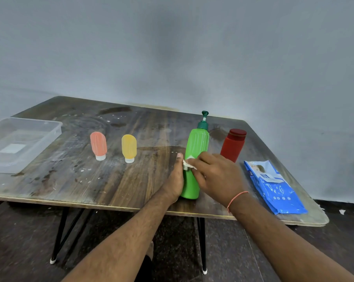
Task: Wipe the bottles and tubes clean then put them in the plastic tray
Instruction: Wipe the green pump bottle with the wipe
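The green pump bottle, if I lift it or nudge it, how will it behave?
The green pump bottle is tall and narrow, so probably tippy; the left hand steadies it. Its smooth plastic, rubbed by the wipe in the right hand, may be slippery.

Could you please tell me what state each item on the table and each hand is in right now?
green pump bottle: upright, held, being wiped.
left hand: steadies the bottle's side.
right hand: pinches a white wipe against the bottle.
red bottle: upright, capped.
pink tube: standing on its cap.
yellow tube: standing on its cap.
plastic tray: holds no bottles.
wipes pack: lying flat.
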A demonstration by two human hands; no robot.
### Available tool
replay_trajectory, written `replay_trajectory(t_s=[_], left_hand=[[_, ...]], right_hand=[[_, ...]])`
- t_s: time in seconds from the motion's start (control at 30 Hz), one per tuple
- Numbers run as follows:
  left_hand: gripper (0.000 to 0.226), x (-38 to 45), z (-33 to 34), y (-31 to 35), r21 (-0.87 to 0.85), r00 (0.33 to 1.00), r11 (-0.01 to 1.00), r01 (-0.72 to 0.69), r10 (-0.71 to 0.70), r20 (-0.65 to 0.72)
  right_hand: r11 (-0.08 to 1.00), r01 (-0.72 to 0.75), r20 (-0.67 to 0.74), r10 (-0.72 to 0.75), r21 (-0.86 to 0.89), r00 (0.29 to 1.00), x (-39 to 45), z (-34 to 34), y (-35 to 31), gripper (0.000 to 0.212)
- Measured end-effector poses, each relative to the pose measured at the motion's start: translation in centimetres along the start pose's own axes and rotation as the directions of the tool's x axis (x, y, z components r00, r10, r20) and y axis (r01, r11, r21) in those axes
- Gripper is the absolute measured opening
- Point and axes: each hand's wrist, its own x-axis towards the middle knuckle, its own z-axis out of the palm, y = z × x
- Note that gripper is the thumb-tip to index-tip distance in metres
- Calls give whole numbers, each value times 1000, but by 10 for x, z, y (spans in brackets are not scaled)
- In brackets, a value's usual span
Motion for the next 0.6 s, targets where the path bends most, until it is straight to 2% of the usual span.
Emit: replay_trajectory(t_s=[0.13,0.23,0.37,0.47,0.6], left_hand=[[67,0,-1,0,10,1000,1000,-9,9,-7],[74,-1,-3,1,9,1000,1000,14,-15,15],[80,0,-3,-2,37,1000,999,4,-5,27],[77,0,0,-2,59,999,998,-37,36,27],[76,1,1,-4,93,999,994,-50,52,-16]], right_hand=[[998,-56,22,55,17,998,6,-3,-1,23],[998,27,100,-33,59,994,-4,-4,-6,26],[993,116,171,-119,28,978,-5,-8,-3,24],[996,87,150,-81,-36,985,11,-13,1,23],[998,-52,63,53,-16,997,34,-16,6,25]])
